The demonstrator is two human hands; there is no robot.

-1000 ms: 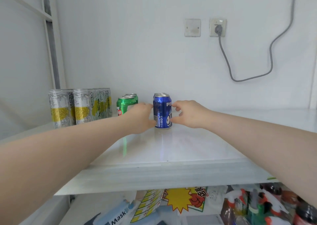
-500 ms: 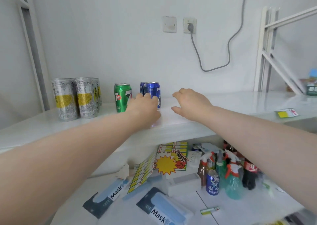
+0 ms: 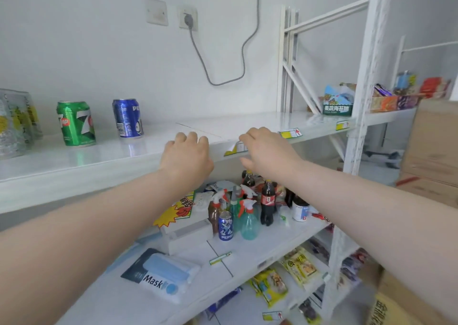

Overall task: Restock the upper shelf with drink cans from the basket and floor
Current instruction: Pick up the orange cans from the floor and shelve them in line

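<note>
On the white upper shelf (image 3: 247, 123) stand a blue Pepsi can (image 3: 128, 117), a green 7up can (image 3: 75, 123) and silver-and-yellow tall cans (image 3: 14, 123) at the far left. My left hand (image 3: 186, 156) hovers in front of the shelf's front edge, to the right of the blue can, fingers loose and holding nothing. My right hand (image 3: 266, 155) is beside it, also empty with fingers apart. Another blue Pepsi can (image 3: 225, 225) stands on the shelf below. No basket shows in view.
The lower shelf holds spray bottles (image 3: 247, 215), cola bottles (image 3: 268, 200), a white box (image 3: 186, 233) and mask packs (image 3: 161, 275). Snack packs (image 3: 285, 280) lie further down. A white rack post (image 3: 357, 101) rises at right, with cardboard boxes (image 3: 431, 146) beyond. A cable (image 3: 223, 76) hangs on the wall.
Both hands have left the blue can and drawn back off the shelf toward its front edge. The view has swung right and down, showing the lower shelves.
</note>
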